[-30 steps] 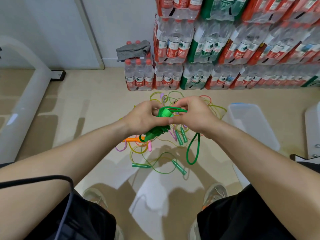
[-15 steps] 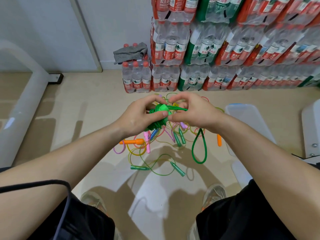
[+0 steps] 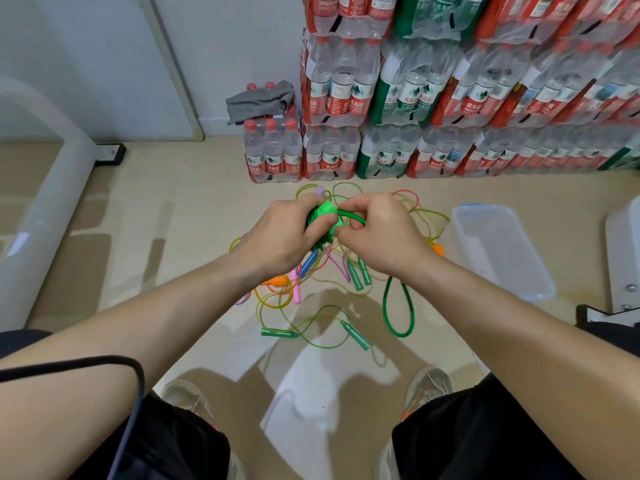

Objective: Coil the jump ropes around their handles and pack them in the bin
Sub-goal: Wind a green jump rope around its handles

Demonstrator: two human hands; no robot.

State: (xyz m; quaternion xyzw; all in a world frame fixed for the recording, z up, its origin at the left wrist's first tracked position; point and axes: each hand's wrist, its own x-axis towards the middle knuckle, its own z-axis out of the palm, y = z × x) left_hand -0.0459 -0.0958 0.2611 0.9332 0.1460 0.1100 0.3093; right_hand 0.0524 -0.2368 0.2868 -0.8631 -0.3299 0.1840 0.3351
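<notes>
My left hand (image 3: 287, 237) grips the green handles of a jump rope (image 3: 323, 218), with green cord wound round them. My right hand (image 3: 377, 233) pinches the same rope's cord just right of the bundle. A loose green loop (image 3: 398, 306) of it hangs below my right wrist. Under both hands a tangled pile of jump ropes (image 3: 311, 296) lies on the floor, with teal, pink, orange and blue handles. A clear plastic bin (image 3: 502, 251) stands on the floor to the right, nothing visible inside.
Shrink-wrapped packs of water bottles (image 3: 415, 109) are stacked along the back wall, a grey cloth (image 3: 259, 102) on one. A white curved frame (image 3: 45, 188) stands at the left, another white piece (image 3: 623, 258) at the right edge. My shoes (image 3: 426, 386) show below.
Both hands have risen slightly with the green bundle and more cord is wound on. The hanging green loop has shifted right and swung lower.
</notes>
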